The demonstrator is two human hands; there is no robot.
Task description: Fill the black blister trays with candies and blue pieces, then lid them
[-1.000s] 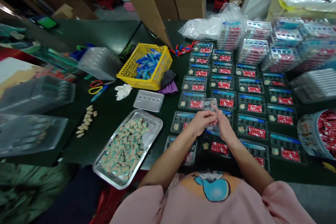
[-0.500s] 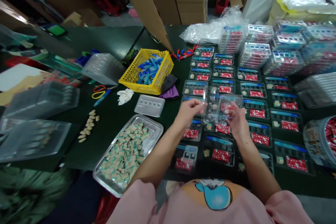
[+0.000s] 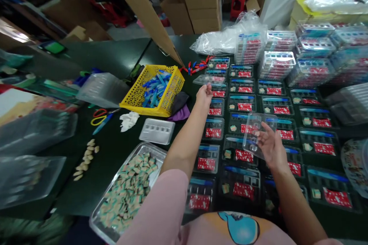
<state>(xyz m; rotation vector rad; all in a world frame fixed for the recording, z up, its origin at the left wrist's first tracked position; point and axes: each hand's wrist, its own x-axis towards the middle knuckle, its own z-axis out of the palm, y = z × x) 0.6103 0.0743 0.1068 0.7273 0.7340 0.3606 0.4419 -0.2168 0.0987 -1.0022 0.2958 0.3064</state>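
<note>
My left hand [image 3: 204, 93] reaches toward the far trays, its closed fingers at the near edge of a transparent plastic lid [image 3: 209, 79]. That lid is tilted above a filled tray in the leftmost column. Nearer me, my right hand [image 3: 270, 147] holds more transparent lid plastic [image 3: 260, 134] between thumb and fingers; whether it is one piece or several I cannot tell. Below and around both hands lie rows of plastic trays, each with a blue pen [image 3: 240, 170], a small pale-green block [image 3: 225, 188] and a red patterned packet [image 3: 243, 190].
A metal tray [image 3: 96, 214] of small blocks stands at left, with a yellow basket [image 3: 135, 101] of blue pens behind it. Scissors [image 3: 99, 116] and a single lid [image 3: 157, 131] lie nearby. Stacked packed trays [image 3: 277, 61] rise at the back right. A tub [image 3: 355, 164] stands far right.
My hands have moved apart. The left has gone forward with one lid to the far left column; the right has kept its lid plastic and shifted slightly right and nearer. The view has tilted.
</note>
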